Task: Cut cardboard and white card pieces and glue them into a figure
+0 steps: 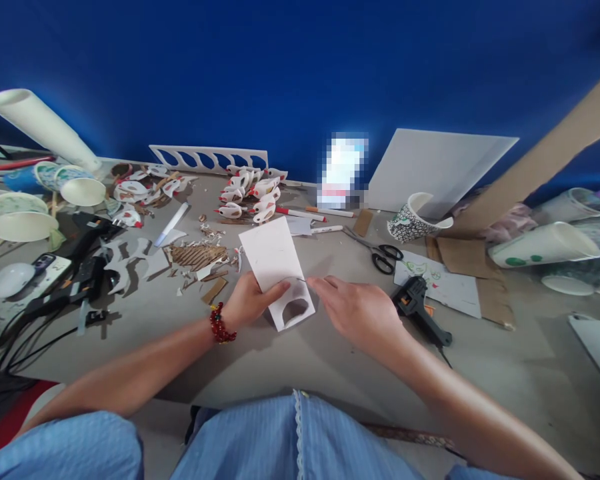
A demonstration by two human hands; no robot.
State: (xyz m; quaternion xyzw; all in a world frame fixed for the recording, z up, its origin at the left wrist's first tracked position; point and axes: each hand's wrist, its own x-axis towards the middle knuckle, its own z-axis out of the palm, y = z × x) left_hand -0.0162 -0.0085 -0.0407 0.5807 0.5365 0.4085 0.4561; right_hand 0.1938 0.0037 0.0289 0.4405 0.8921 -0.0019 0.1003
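Note:
My left hand (253,300) grips the left edge of a white board (270,250), its thumb lying on top. The board is tilted above the table, and a rounded hole is cut through its near end. At the board's right edge my right hand (357,310) is closed in a pinch. A thin dark line runs from those fingertips onto the board beside the hole; what they hold is too small to name. Beyond the board stand several white bird-shaped cut-outs (265,207) with red beaks. Black-handled scissors (383,259) lie to the right.
A black glue gun (417,307) rests beside my right forearm. Torn corrugated cardboard (195,257) and scraps lie left of the board. Paper cups (83,190), cables and a phone (50,270) crowd the left. A cut paper cup (415,220) and a white panel (435,167) stand at the back right.

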